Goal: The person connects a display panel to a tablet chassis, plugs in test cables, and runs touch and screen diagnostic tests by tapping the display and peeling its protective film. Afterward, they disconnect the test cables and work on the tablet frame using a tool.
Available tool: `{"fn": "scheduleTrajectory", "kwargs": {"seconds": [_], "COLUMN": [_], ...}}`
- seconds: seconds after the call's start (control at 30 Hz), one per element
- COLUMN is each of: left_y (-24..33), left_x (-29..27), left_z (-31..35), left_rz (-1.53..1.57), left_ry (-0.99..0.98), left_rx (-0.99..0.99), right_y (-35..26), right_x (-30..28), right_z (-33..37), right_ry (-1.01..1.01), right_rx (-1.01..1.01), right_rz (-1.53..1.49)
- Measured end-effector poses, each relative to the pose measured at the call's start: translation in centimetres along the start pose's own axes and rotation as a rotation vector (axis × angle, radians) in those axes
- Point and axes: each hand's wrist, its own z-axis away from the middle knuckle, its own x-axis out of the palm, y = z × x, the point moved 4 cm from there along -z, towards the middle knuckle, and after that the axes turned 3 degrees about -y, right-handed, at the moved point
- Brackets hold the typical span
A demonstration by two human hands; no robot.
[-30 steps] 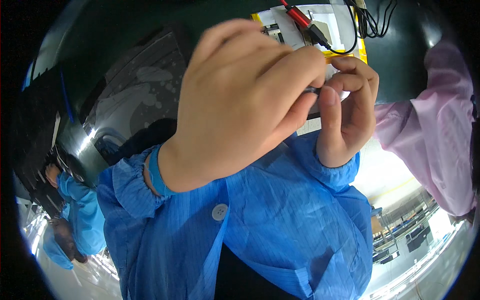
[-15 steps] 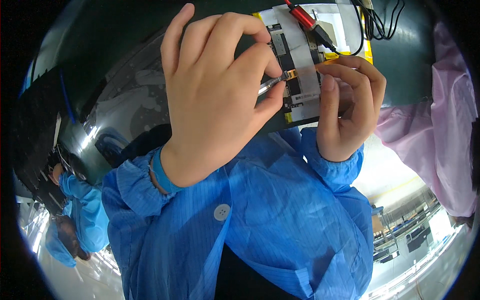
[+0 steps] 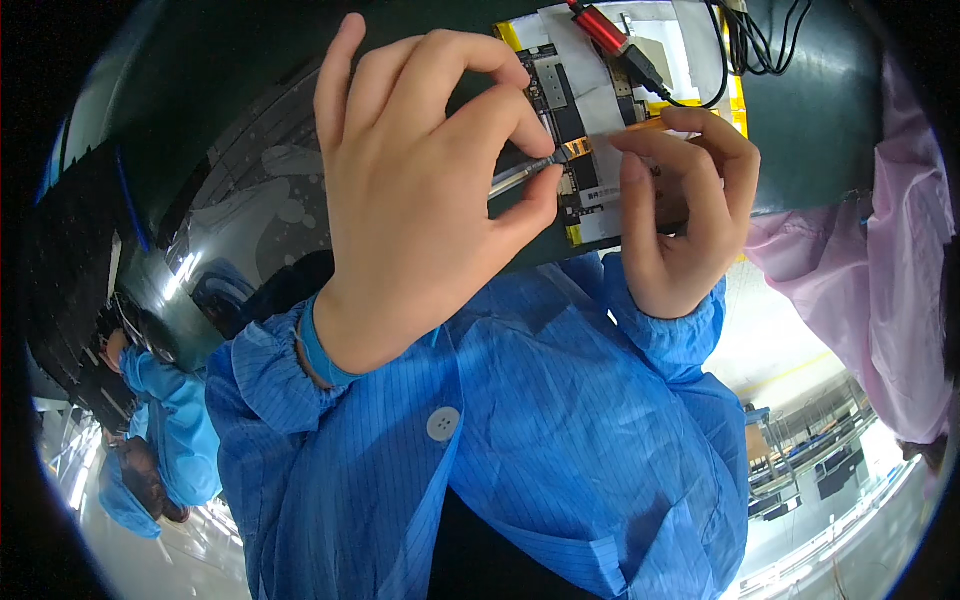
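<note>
An opened flat device (image 3: 600,215) with a dark circuit board (image 3: 560,95), yellow tape edges and a white sheet lies on a dark green mat. My left hand (image 3: 420,200) pinches thin metal tweezers (image 3: 520,172), whose tip touches a small orange flex ribbon (image 3: 578,149) on the board. My right hand (image 3: 680,225) holds the device's right side, thumb and forefinger pinching the other end of the orange ribbon. Both wrists wear blue striped sleeves.
A red clip connector (image 3: 600,27) with black cables (image 3: 760,40) is attached at the device's top. A person's pink sleeve (image 3: 880,260) is at the right. Another person in blue (image 3: 160,440) is at the lower left. The dark green mat (image 3: 250,90) spreads left.
My left hand has shifted left and opened its upper fingers, uncovering the board. The tweezers' tip has come onto the orange ribbon, which my right hand now pinches.
</note>
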Motion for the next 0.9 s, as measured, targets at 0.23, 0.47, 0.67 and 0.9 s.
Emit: {"fn": "scheduleTrajectory", "kwargs": {"seconds": [0.23, 0.47, 0.67, 0.9], "left_y": [-0.2, 0.6, 1.0, -0.4], "left_x": [0.4, -0.4, -0.4, 0.4], "left_z": [0.3, -0.3, -0.6, -0.3], "left_rz": [-0.024, -0.107, -0.251, -0.061], "left_ry": [-0.016, -0.072, -0.116, -0.010], "left_rx": [0.002, 0.015, 0.074, -0.018], "right_y": [-0.4, -0.1, -0.8, -1.3], "right_x": [0.3, 0.6, 0.6, 0.9], "right_z": [-0.1, 0.1, 0.2, -0.1], "right_ry": [-0.017, -0.044, -0.132, -0.185], "right_rx": [-0.133, -0.184, -0.352, -0.348], "right_rz": [0.164, 0.085, 0.260, 0.312]}}
